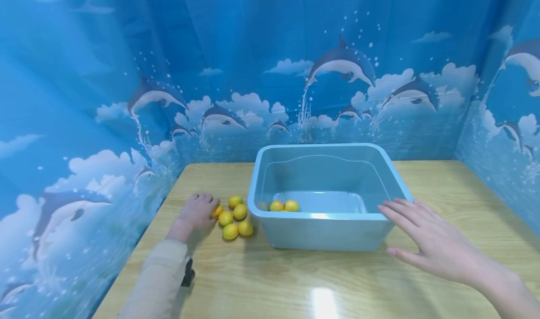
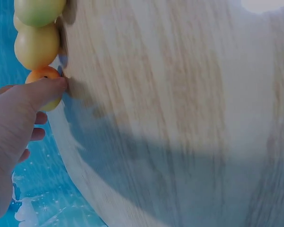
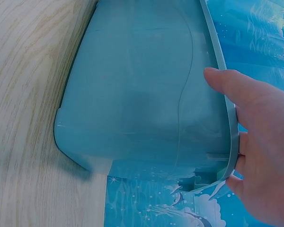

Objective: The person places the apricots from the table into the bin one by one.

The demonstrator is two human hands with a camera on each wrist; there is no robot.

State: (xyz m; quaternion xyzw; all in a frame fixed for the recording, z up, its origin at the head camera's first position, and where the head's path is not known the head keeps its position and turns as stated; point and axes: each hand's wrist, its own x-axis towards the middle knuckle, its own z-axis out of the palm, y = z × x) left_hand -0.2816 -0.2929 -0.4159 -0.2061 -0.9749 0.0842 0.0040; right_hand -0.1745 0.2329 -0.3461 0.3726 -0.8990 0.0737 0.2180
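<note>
On the table's left side, my left hand (image 1: 197, 217) pinches a small orange tangerine (image 1: 217, 211). Its thumb (image 2: 45, 91) lies across the fruit in the left wrist view; most of the other fingers are hidden. Several yellow-green tangerines (image 1: 230, 231) lie close together just right of that hand. A light blue plastic bin (image 1: 325, 233) stands to their right, with a few tangerines (image 1: 291, 205) in its near left corner. My right hand (image 1: 438, 246) rests at the bin's right rim, fingers fairly straight along it and thumb held apart.
The bin's raised walls (image 1: 322, 169) stand between the two hands. A light wooden table (image 1: 270, 281) bears everything. Blue dolphin-print curtains (image 1: 253, 52) hang behind the table and at both sides.
</note>
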